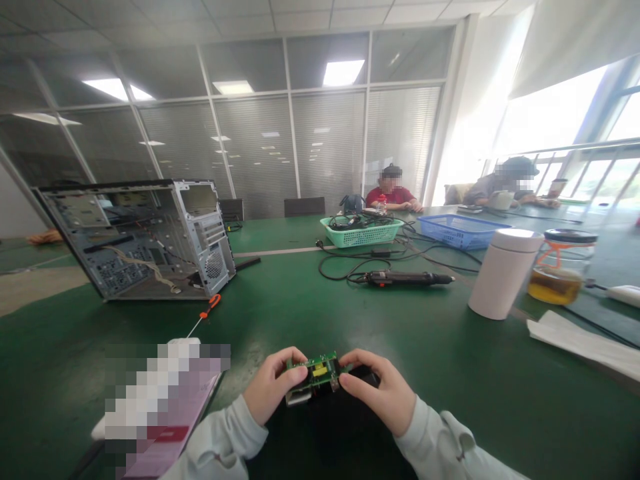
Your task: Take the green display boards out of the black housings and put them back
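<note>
The left hand [273, 385] and the right hand [381, 393] curl inward and pinch a small green circuit board [316, 371] by its opposite edges, holding it up in front of the person at the near edge of the table. The board carries a yellow rectangular component [320, 371], and a silver metal part [299, 398] shows at its near side. Pale grey sleeves [440, 443] cover both forearms. Beneath the hands lies a dark shape [325, 433] that is too shadowed to identify. Just left of the left hand, a pink and white booklet [163, 413] lies partly pixelated on the green tabletop [480, 380]. Beyond it rests a thin screwdriver with an orange handle [210, 305]. Farther left, an open grey metal computer tower case [140, 240] lies on its side, with loose wires inside. Ahead, a black electric screwdriver [405, 279] lies among black cables, near a green plastic basket [361, 232] and a blue plastic basket [463, 230]. To the right stand a white cylindrical flask [503, 273] and a glass jar of amber liquid [563, 267], with white paper sheets [580, 343] nearby. Two co-workers sit at the far end, one in a red shirt [390, 197], the other in a grey top and dark cap [500, 183].
</note>
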Motion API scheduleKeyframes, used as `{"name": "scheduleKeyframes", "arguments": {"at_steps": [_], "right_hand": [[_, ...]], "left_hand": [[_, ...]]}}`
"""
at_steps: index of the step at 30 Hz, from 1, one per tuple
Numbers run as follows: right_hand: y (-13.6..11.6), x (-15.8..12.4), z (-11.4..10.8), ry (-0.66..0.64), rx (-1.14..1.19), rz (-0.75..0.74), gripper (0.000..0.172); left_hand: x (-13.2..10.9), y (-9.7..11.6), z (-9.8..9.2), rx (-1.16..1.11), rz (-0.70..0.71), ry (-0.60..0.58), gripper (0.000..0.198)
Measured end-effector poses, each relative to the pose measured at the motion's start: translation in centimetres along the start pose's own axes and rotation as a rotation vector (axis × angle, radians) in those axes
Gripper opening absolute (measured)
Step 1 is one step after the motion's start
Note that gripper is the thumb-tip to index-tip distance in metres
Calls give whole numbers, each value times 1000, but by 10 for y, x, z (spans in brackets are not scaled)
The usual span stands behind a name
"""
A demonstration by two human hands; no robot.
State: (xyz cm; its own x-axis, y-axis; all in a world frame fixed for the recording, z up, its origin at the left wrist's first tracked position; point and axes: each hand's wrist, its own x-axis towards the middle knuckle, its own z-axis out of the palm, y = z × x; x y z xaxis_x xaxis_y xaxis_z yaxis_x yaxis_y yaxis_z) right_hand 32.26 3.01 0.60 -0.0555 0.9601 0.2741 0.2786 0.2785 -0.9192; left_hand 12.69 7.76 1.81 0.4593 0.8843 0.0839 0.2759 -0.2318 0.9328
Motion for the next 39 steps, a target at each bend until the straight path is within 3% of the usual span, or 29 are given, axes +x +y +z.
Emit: {"name": "scheduleKeyframes", "arguments": {"at_steps": [5, 11, 16, 18, 20, 25, 30, 33, 36, 39], "right_hand": [[2, 0, 2, -18, -10, 50, 33], [7, 0, 2, 5, -30, 45, 37], [10, 2, 2, 17, -2, 34, 38], [9, 3, 0, 10, 28, 29, 38], [7, 3, -1, -9, 71, 28, 38], [10, 2, -3, -131, 245, 222, 47], [12, 1, 0, -242, 575, 317, 58], [7, 2, -2, -299, 780, 474, 56], [0, 4, -6, -262, 947, 709, 44], [-5, 7, -11, -206, 1059, 809, 56]], "left_hand": [[-2, 4, 1, 148, 0, -2, 26], [-4, -4, 2, 169, -28, 106, 28], [-1, -25, -1, -27, -60, 343, 22], [2, -28, -2, -159, -93, 345, 25], [6, -24, -4, -334, -240, 307, 37], [9, -7, -5, -618, -329, 191, 41], [5, -5, -3, -692, -331, 221, 35], [5, -7, -3, -704, -318, 211, 34], [6, -7, -3, -710, -305, 192, 36], [6, -5, -3, -708, -311, 186, 38]]}}
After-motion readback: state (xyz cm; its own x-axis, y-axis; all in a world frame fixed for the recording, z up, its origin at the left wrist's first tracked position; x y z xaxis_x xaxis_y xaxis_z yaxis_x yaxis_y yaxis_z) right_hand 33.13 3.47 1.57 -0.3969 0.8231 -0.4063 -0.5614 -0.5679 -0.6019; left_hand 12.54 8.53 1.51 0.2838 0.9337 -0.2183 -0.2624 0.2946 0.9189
